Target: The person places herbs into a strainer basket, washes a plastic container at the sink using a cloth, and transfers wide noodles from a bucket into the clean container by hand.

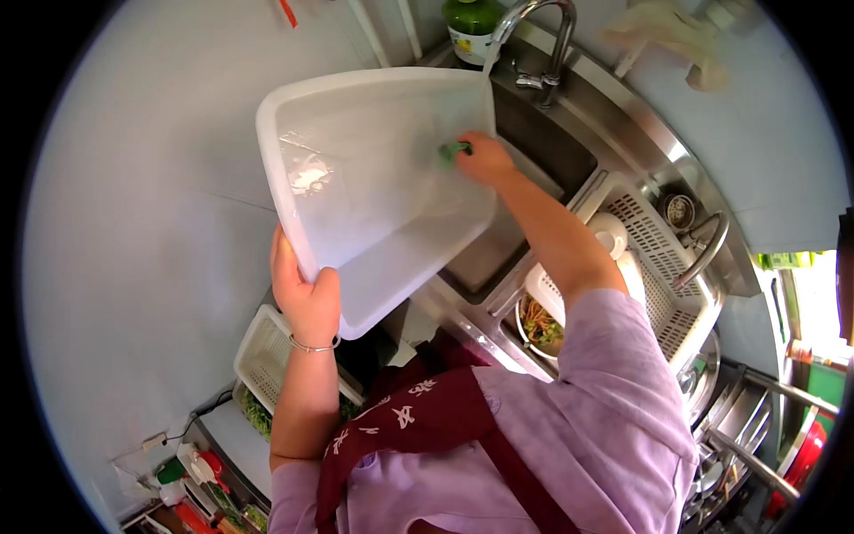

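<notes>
A large white plastic tub (382, 276) is tilted over the sink, its inside facing me. My left hand (304, 289) grips its near left rim, thumb on the inner side and fingers behind the wall. Inside the tub, my right hand (485, 158) is closed on a green scrubbing pad (454, 151), held at the right wall. Wet, shiny patches show on the tub's inner left side. From the faucet (562, 44), water runs down at the tub's upper right corner.
A steel sink (544, 138) lies under and right of the tub. A green bottle (471, 36) stands behind it. White perforated baskets (663, 267) and a container of food scraps (540, 322) are at the right. Another white basket (260, 360) sits at lower left, near the wall.
</notes>
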`<act>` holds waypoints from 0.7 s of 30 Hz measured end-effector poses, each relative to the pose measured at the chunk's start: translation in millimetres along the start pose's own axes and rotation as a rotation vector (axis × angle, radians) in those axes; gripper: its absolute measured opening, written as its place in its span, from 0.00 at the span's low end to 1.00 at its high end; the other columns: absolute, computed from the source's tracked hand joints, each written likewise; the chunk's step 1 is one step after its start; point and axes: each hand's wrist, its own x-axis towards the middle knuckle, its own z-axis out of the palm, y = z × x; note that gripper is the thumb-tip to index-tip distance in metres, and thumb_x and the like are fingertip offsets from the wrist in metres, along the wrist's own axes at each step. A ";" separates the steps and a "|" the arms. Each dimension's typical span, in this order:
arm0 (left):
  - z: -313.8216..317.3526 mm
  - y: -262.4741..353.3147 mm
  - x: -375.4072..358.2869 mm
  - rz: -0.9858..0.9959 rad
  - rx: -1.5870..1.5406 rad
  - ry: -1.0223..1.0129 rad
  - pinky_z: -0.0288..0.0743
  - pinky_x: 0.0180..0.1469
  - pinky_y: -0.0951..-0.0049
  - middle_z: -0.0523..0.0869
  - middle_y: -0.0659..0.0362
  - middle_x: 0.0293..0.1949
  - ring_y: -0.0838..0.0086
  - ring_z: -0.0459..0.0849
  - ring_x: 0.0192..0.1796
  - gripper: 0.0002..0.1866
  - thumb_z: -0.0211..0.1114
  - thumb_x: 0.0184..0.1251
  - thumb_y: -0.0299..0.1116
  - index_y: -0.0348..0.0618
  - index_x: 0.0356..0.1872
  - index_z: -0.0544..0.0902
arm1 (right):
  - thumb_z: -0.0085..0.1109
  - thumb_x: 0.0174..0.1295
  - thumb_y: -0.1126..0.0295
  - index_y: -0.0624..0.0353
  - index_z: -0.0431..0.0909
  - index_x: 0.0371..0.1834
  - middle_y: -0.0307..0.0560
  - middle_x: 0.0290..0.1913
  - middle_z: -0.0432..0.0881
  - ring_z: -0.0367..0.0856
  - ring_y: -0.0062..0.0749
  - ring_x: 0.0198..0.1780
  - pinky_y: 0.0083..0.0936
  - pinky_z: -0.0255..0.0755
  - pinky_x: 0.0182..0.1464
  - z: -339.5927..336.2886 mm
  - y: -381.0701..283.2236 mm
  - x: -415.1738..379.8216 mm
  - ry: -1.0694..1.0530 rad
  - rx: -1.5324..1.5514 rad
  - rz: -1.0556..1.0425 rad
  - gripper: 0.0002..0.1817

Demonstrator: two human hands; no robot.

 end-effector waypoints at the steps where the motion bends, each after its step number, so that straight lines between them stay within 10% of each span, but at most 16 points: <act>1: 0.2 1.9 0.5 0.066 0.082 -0.018 0.62 0.62 0.71 0.69 0.51 0.61 0.64 0.70 0.61 0.34 0.48 0.41 0.14 0.34 0.59 0.69 | 0.53 0.53 0.61 0.53 0.77 0.47 0.52 0.48 0.78 0.77 0.46 0.48 0.37 0.71 0.50 -15.3 8.5 -4.7 0.010 0.070 0.074 0.18; 12: 1.1 15.8 5.5 0.313 0.312 0.034 0.61 0.64 0.65 0.68 0.46 0.62 0.57 0.67 0.64 0.34 0.50 0.42 0.14 0.32 0.59 0.69 | 0.52 0.57 0.61 0.54 0.73 0.52 0.52 0.58 0.71 0.77 0.49 0.48 0.37 0.72 0.51 -141.2 130.3 -13.7 0.351 -0.736 0.206 0.20; 21: 2.9 25.5 5.3 0.407 0.521 0.050 0.60 0.64 0.61 0.70 0.45 0.61 0.51 0.64 0.66 0.32 0.48 0.43 0.16 0.32 0.59 0.69 | 0.45 0.60 0.44 0.63 0.70 0.56 0.59 0.53 0.76 0.75 0.52 0.54 0.42 0.69 0.54 -97.9 41.6 94.7 0.401 -0.137 0.139 0.33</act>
